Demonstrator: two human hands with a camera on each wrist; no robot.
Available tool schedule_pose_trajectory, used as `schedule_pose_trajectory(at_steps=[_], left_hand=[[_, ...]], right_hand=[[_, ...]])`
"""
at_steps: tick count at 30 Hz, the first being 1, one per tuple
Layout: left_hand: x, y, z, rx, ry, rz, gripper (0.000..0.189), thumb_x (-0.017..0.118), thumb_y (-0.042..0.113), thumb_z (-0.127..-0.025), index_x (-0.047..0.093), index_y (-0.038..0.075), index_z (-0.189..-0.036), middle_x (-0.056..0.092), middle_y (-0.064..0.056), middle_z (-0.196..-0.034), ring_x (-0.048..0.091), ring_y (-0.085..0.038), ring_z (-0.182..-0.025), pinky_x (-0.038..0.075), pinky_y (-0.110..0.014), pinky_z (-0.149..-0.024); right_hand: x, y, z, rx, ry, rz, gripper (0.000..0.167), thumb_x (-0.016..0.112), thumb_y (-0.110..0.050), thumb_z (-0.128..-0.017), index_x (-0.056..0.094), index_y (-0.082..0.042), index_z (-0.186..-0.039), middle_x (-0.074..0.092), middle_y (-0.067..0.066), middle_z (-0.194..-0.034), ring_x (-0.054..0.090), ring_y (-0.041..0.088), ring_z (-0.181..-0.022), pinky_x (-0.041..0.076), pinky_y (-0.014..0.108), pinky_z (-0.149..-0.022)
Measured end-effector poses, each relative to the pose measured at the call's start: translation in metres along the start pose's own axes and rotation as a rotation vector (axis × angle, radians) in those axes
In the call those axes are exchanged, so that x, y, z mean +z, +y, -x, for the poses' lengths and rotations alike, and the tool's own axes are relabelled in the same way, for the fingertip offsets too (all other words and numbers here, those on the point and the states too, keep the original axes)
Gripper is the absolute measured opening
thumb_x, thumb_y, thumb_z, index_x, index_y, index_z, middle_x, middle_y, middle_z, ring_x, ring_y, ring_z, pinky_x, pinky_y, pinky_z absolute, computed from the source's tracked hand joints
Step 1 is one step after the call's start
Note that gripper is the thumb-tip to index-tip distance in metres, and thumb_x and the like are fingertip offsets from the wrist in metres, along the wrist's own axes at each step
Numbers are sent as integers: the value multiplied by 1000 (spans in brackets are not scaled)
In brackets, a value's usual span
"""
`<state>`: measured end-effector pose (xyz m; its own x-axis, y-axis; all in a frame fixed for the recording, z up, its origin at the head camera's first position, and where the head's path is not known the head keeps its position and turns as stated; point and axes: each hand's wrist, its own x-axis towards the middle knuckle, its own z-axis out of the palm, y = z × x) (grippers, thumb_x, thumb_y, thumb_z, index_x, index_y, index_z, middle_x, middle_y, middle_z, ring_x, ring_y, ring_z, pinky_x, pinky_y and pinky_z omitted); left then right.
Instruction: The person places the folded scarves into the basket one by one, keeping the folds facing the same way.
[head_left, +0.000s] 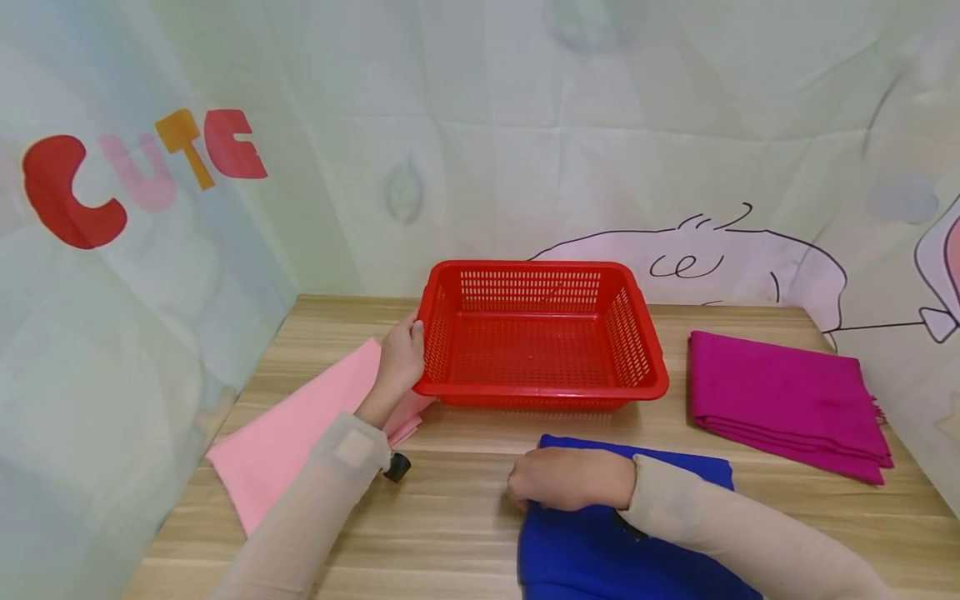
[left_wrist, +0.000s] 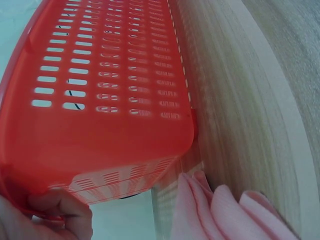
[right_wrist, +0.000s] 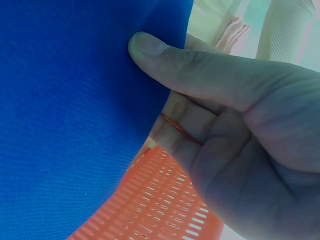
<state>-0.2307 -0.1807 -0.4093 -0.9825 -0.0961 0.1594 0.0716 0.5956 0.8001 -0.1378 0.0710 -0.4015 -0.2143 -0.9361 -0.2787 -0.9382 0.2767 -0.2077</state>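
A red plastic basket [head_left: 540,392] with slotted walls stands on the table, and nothing lies inside it. My left hand [head_left: 402,358] grips its left rim; the left wrist view shows curled fingers [left_wrist: 70,210] around the basket's corner edge. At the front, a blue cloth [head_left: 592,550] lies partly under my right forearm. My right hand [head_left: 573,477] pinches the blue cloth's left edge, with the thumb [right_wrist: 155,50] on one face and the fingers behind in the right wrist view. Beneath my left forearm lies a folded pink cloth [head_left: 292,442], left of the basket.
To the right of the basket lies a folded magenta cloth [head_left: 780,400] with a fringed edge. The wooden table [head_left: 450,517] ends at a printed fabric backdrop [head_left: 487,167] on the back and both sides.
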Motion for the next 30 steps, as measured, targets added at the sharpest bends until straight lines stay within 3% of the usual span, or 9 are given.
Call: schedule_pose_trajectory(at_steps=[9,21,30], left_hand=[[0,0,0,10,14,6,43,35,14,-109,41,-2,-149,63,-26,-113,64,-32,-89,57,-47,-81],[1,0,1,15,11,10,43,35,14,-109,40,-3,-149,64,-25,-108,65,-31,-86,59,-45,-77],[0,1,0,22,16,-3,43,35,13,-109,41,-3,-149,64,-26,-112,65,-33,-89,58,-47,-80]], right_hand=[[-1,-2,-3,-2,-18,-13,35,70,6,-84,52,-16,-63,35,-9,-60,30,6,-56,20,18,-50],[0,-5,-9,-51,19,45,41,68,10,-78,42,-17,-60,26,-9,-60,23,6,-57,16,17,-50],[0,-5,-14,-55,11,31,45,66,11,-78,37,-17,-59,23,-8,-60,20,6,-57,16,17,-50]])
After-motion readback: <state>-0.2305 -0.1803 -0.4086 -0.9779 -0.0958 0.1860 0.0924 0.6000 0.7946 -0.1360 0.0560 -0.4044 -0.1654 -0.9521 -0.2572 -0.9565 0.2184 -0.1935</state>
